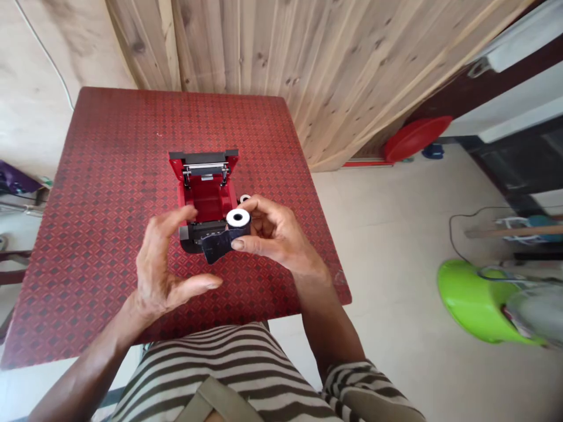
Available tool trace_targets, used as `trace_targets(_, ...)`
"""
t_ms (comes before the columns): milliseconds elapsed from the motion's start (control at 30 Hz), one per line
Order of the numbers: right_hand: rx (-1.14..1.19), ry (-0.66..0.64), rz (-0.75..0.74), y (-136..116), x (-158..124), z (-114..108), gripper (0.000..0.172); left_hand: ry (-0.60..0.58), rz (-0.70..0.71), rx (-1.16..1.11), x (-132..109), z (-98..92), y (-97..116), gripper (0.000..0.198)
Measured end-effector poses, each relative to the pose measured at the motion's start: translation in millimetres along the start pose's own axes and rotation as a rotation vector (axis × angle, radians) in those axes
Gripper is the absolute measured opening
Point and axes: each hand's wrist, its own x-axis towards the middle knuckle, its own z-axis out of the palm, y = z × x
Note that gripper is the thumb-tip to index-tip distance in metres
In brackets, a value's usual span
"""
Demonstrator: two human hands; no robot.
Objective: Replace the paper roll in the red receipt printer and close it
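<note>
A small roll of paper (pixel 238 218), white at its end with a dark hole in the core, is pinched between the thumb and fingers of my right hand (pixel 277 234). Its outer layer is dark, and a loose dark flap hangs off toward the left. My left hand (pixel 165 264) is held open, thumb and fingers spread wide, left of the flap and apart from it. Behind both hands a red and black receipt printer (pixel 211 196) stands on the table with its lid raised. The roll and flap hide part of its front edge.
A second white roll (pixel 245 199) shows partly behind my right fingers. The red patterned table (pixel 118 135) meets a wooden plank wall (pixel 264 53) at the back. On the floor at right are a green basin (pixel 466 305) and a red basin (pixel 416 138).
</note>
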Motion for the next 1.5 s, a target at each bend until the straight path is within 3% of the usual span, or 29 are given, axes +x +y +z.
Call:
trace_targets(133,0.184,-0.028,0.049,17.3,-15.2,0.8,0.052,-0.083,0.079,-0.061,16.7,11.2,23.3,0.019)
trace_targets(200,0.251,-0.059,0.074,24.7,-22.3,-1.8,0.056,-0.123,0.036,-0.151,18.0,16.3,27.9,0.007)
trace_targets(367,0.348,-0.061,0.076,41.2,-37.8,-11.0,0.045,-0.163,-0.013,-0.227,16.5,22.0,37.1,0.01)
trace_targets(567,0.39,-0.094,0.091,51.4,-47.2,-19.6,0.049,-0.211,0.116,-0.186,18.4,24.1,46.8,0.011)
trace_targets(867,0.281,0.033,0.031,61.8,-51.3,-28.0,0.043,-0.188,0.233,0.034,16.7,30.4,42.9,0.015)
trace_targets(967,0.155,0.124,0.041,67.4,-49.7,-33.2,0.038,-0.16,0.299,0.134,16.3,31.0,39.3,0.017)
trace_targets(1100,-0.227,0.239,-0.028,81.3,-41.2,-38.9,0.027,-0.09,0.287,0.162,13.5,22.3,30.2,0.022)
trace_targets(1200,-0.397,0.195,-0.081,93.4,-31.5,-39.4,0.022,-0.049,0.237,0.144,9.1,13.6,19.8,0.022)
trace_targets(1500,-0.503,0.155,-0.204,106.0,-7.4,-32.3,0.025,0.008,0.09,0.158,-8.1,4.2,-2.5,0.02)
